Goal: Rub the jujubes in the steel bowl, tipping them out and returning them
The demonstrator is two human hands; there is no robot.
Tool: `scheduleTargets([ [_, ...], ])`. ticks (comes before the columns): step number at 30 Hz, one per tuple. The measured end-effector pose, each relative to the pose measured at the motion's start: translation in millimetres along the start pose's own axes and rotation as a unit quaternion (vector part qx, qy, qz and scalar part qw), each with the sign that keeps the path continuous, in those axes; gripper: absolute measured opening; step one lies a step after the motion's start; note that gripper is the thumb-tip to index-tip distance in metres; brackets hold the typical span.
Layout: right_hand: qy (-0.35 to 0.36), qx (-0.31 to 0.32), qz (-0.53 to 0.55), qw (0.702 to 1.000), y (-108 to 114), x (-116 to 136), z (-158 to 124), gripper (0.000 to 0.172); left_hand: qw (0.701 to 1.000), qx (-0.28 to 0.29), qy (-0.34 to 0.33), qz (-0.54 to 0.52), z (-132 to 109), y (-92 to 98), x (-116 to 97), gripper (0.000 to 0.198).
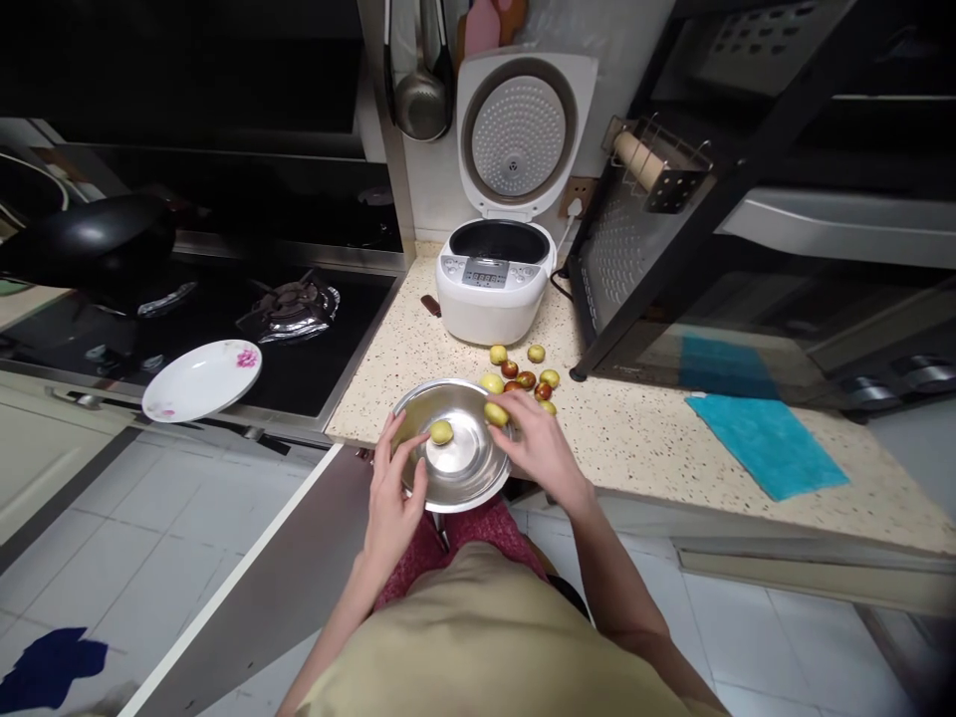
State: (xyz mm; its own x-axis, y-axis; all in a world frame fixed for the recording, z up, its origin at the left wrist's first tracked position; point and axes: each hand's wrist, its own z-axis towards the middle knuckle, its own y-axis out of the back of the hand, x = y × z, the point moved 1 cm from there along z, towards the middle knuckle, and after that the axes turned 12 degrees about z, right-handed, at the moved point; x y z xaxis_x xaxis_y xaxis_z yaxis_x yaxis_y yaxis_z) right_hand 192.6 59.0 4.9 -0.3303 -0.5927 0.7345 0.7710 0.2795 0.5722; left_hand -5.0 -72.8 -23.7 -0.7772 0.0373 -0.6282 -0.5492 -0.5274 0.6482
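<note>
A steel bowl (457, 476) hangs partly over the counter's front edge. My left hand (393, 488) grips its left rim, thumb inside the bowl. One yellow-green jujube (441, 431) lies in the bowl. My right hand (536, 438) reaches over the right rim with its fingers pinched on a second yellow-green jujube (495, 413). Several more jujubes (525, 374), green and red-brown, lie loose on the speckled counter (634, 438) just behind the bowl.
A white rice cooker (494, 284) stands open behind the fruit. A black rack (657, 259) fills the right. A blue cloth (766, 443) lies on the counter. A flowered white plate (203, 379) sits at the black hob's (224, 319) front edge, a dark pan (90, 239) at far left.
</note>
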Motion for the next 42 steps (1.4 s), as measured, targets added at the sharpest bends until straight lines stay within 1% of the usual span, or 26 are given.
scheduleTargets([
  [2,0.011,0.069,-0.047,0.996,-12.8,7.7,6.4,0.027,1.0,0.0,-0.004,0.007,-0.8,-0.4,0.0,0.026],
  [5,0.029,0.133,-0.13,0.982,-26.8,13.5,14.7,0.026,1.0,-0.002,-0.016,0.023,-2.1,-0.6,0.9,0.026],
  [8,0.045,0.162,-0.19,0.967,-35.4,14.8,20.1,0.031,0.999,0.002,-0.021,0.033,-2.9,-0.7,1.4,0.026],
  [10,0.052,0.176,-0.22,0.958,-39.9,14.2,22.1,0.031,0.999,0.005,-0.016,0.036,-3.1,-0.9,1.3,0.026],
  [12,0.059,0.189,-0.234,0.952,-43.3,13.3,23.1,0.03,0.999,0.008,-0.011,0.035,-3.1,-1.2,1.3,0.026],
  [14,0.061,0.192,-0.231,0.952,-44.6,12.7,23.3,0.029,0.999,0.009,-0.013,0.034,-3.2,-1.6,1.9,0.026],
  [17,0.053,0.171,-0.192,0.965,-40.1,11.7,21.6,0.027,0.999,0.004,-0.023,0.037,-3.0,-1.9,4.0,0.026],
  [20,0.039,0.128,-0.113,0.985,-27.2,6.8,17.1,0.023,0.999,0.001,-0.03,0.036,-2.4,-2.2,6.2,0.026],
  [22,0.023,0.07,-0.066,0.995,-14.6,-1.1,13.0,0.024,0.999,0.001,-0.026,0.035,-1.8,-2.5,7.0,0.025],
  [24,-0.001,-0.011,-0.045,0.999,-0.2,-13.1,8.9,0.025,0.999,0.005,-0.018,0.032,-1.4,-3.0,7.1,0.024],
  [26,-0.029,-0.093,-0.053,0.994,14.4,-28.0,5.4,0.029,0.999,0.011,-0.012,0.027,-0.9,-3.9,7.0,0.025],
  [27,-0.044,-0.124,-0.066,0.989,21.1,-35.8,4.1,0.032,1.0,0.013,-0.012,0.026,-0.6,-4.5,6.9,0.025],
  [29,-0.069,-0.157,-0.097,0.98,32.4,-50.8,2.7,0.038,0.999,0.011,-0.016,0.027,0.2,-5.6,6.7,0.025],
  [32,-0.092,-0.157,-0.145,0.973,42.1,-69.9,3.5,0.046,0.999,0.009,-0.019,0.03,1.3,-6.7,6.0,0.025],
  [35,-0.099,-0.128,-0.168,0.972,43.4,-84.8,6.7,0.054,0.999,0.013,-0.014,0.03,1.5,-6.8,4.7,0.025],
  [38,-0.09,-0.092,-0.173,0.977,40.1,-96.3,10.7,0.062,0.999,0.01,-0.015,0.035,1.0,-6.7,3.8,0.026],
  [42,-0.094,-0.066,-0.179,0.977,36.0,-105.2,13.5,0.062,0.999,0.008,-0.02,0.042,0.8,-6.8,3.3,0.027],
])
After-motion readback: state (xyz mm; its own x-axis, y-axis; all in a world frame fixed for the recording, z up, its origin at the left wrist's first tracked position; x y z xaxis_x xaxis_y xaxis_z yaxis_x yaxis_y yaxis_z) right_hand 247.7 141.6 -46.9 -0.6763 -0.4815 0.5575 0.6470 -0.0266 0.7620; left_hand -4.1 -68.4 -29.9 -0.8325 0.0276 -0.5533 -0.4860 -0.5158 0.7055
